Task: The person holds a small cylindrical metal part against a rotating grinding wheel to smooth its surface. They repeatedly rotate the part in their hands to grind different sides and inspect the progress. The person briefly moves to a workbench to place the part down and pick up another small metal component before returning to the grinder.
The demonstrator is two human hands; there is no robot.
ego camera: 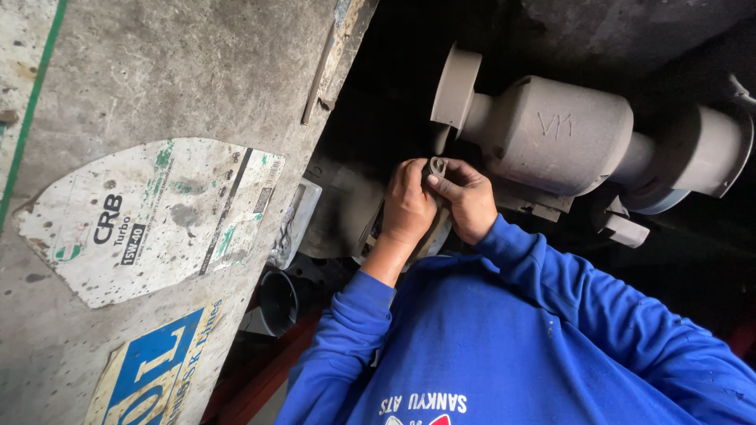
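Head view only. Concrete slab (157,86) fills the left half: grey, rough, speckled with dark spots, a green painted line (31,110) down its far-left edge. Two worn stickers are stuck to it: a torn white one with green and black print (150,216), and below it a blue and cream one (153,374), peeling at the corner. A thin metal strip (319,75) runs along the slab's right edge.

Right of the slab is a dark recess. A bench grinder (567,134) sits in it, grey and dust-coated: drum-shaped motor body in the middle, a round wheel guard at each end, small flat tool rests underneath. Background behind it is near black; no detail readable.

Both hands meet just below the grinder's left guard. Left hand (408,206) is curled, fingers together, back toward the camera. Right hand (468,201) is alongside, touching it, thumb and forefinger pinched on a small grey metal part (436,167) held between the two hands. Whether the left hand's fingers also grip the part cannot be told; they are hidden.

Blue sweatshirt sleeves (551,291) run from the wrists to the bottom edge.

Below the hands: a dark funnel-like object (277,299), a crumpled plastic-wrapped item (295,224), a red-orange frame edge (260,378). All dim.
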